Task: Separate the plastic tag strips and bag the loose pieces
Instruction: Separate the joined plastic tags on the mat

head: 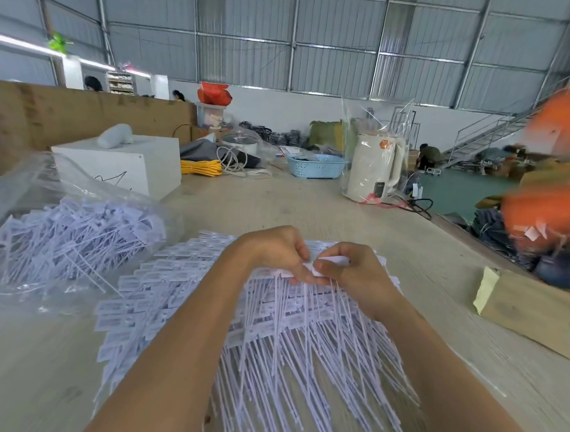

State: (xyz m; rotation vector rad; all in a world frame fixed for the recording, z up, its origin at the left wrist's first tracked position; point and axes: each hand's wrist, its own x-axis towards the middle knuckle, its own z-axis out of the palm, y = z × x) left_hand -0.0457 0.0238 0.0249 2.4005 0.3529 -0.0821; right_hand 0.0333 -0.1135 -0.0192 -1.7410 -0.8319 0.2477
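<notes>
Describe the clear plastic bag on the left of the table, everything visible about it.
The clear plastic bag lies on its side on the pale wooden table, left of the hands and just in front of a white box. It is thin, glossy, crinkled film, see-through, with its mouth seemingly open toward the left, though the edge is blurred. Inside sits a loose, tangled heap of white plastic tags with flat heads and thin tails. Neither hand touches it. Its near edge lies beside the spread pile of tag strips.
</notes>
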